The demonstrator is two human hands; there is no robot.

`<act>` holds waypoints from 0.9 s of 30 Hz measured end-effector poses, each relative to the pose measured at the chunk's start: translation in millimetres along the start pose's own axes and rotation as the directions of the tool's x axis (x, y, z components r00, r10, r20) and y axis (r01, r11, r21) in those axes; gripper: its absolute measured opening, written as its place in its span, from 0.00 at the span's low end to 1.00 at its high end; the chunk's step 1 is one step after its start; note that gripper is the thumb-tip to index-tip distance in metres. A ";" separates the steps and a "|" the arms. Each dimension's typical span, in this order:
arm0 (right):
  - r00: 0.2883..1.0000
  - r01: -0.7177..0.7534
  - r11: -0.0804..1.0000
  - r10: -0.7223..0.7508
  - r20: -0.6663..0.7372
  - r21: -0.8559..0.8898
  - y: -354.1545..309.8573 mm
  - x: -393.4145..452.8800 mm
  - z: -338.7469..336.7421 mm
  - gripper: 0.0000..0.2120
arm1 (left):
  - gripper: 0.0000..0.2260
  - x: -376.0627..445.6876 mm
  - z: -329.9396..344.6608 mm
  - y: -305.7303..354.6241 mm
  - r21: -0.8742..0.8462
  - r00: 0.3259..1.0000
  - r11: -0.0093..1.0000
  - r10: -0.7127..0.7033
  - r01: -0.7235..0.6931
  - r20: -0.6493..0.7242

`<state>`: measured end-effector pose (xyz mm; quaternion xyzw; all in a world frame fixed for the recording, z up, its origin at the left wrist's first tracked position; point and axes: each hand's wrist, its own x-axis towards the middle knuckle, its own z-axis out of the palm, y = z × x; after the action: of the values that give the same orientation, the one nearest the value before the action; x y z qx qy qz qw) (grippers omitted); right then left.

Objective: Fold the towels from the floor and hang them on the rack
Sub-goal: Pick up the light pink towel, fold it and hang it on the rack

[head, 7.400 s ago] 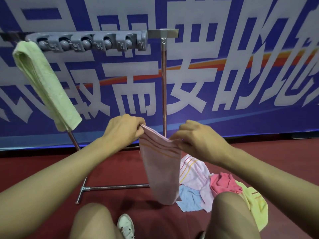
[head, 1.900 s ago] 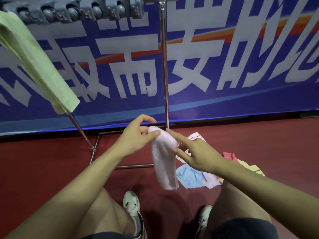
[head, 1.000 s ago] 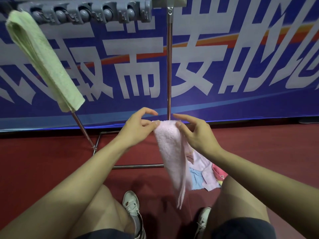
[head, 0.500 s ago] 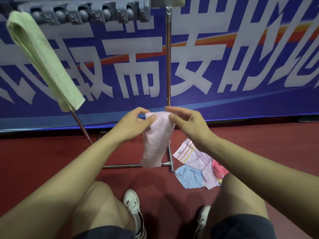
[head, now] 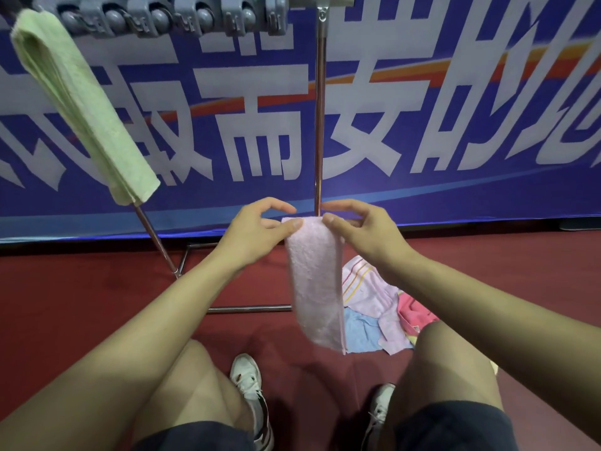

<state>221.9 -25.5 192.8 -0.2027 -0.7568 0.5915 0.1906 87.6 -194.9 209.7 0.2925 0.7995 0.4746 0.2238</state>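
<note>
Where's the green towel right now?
The green towel hangs folded on the rack's top bar, upper left of the head view, above the left hand.

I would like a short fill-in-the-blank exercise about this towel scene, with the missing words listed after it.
1. Both hands pinch the top of a folded ____ towel.
2. The towel already hanging on the rack is ____.
3. The unfolded towels lie on the ____ floor.
4. The left hand and right hand hold the towel by its ____ edge.

Missing words: pink; green; red; top
</note>
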 end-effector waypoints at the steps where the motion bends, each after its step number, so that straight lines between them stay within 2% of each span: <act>1: 1.000 -0.022 1.000 0.021 0.018 0.020 -0.1 -0.2 -0.8 0.12 | 0.10 1.4 1.3 0.9 -0.030 1.000 1.000 -0.008 0.007 -0.021; 5: 0.999 0.022 0.990 -0.017 0.035 -0.143 3.5 0.4 2.1 0.10 | 0.09 4.7 2.5 1.3 -0.019 0.999 1.000 -0.006 0.006 -0.040; 8: 0.999 0.031 0.994 -0.035 -0.037 -0.108 3.7 2.4 6.0 0.06 | 0.13 4.0 -1.0 -3.7 0.124 0.998 0.992 -0.026 0.018 0.066; 10: 0.998 0.036 0.996 -0.041 -0.056 -0.079 5.1 5.4 7.9 0.05 | 0.18 2.3 -4.3 -6.7 0.203 0.996 0.979 -0.021 0.003 0.086; 13: 0.996 0.079 0.980 -0.084 -0.023 -0.183 7.1 8.4 6.2 0.05 | 0.16 2.4 -6.9 -4.5 0.235 0.997 0.969 0.067 -0.072 0.031; 16: 0.990 0.140 0.923 -0.126 0.062 -0.357 3.6 7.3 -1.9 0.11 | 0.10 3.6 -8.4 -0.2 0.222 0.994 0.970 0.108 -0.098 -0.033; 18: 0.988 0.153 0.883 -0.148 0.046 -0.443 2.7 6.6 -7.2 0.15 | 0.08 6.0 -9.5 -2.5 0.229 0.993 0.968 0.115 -0.104 -0.035; 23: 0.982 0.154 0.906 -0.186 -0.043 -0.394 -2.3 7.2 -7.5 0.08 | 0.08 12.2 -13.0 -3.3 0.213 0.981 0.963 0.182 -0.163 -0.074; 27: 0.981 0.194 0.885 -0.186 0.062 -0.423 -15.6 11.0 3.2 0.12 | 0.09 13.0 -20.3 11.3 0.185 0.962 0.966 0.215 -0.184 -0.166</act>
<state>209.7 -25.6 207.8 -0.1587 -0.8858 0.3919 0.1913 68.1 -194.6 227.9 0.3441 0.8202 0.4510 0.0741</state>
